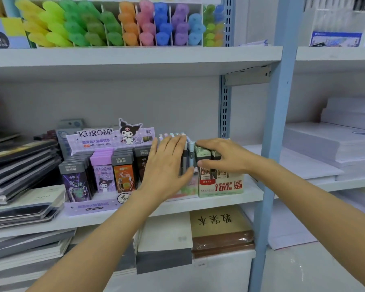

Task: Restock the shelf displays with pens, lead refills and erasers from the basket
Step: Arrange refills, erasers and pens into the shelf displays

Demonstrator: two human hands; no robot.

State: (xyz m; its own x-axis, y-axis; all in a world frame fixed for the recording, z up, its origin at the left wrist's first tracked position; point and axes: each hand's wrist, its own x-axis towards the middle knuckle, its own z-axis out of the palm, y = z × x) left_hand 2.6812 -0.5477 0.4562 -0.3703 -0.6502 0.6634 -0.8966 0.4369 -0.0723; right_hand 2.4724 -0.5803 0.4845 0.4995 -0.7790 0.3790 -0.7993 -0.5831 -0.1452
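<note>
Above the display boxes (93, 206) there is open room under the upper shelf (135, 60); stacked notebooks (19, 165) block the left, the blue post (276, 123) the right.

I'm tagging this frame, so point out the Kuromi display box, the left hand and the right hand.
Kuromi display box (97, 134): head view, purple header card.
left hand (167, 163): head view, back of the hand.
right hand (223, 153): head view, knuckles, gripping green refill packs (201, 152).
</note>
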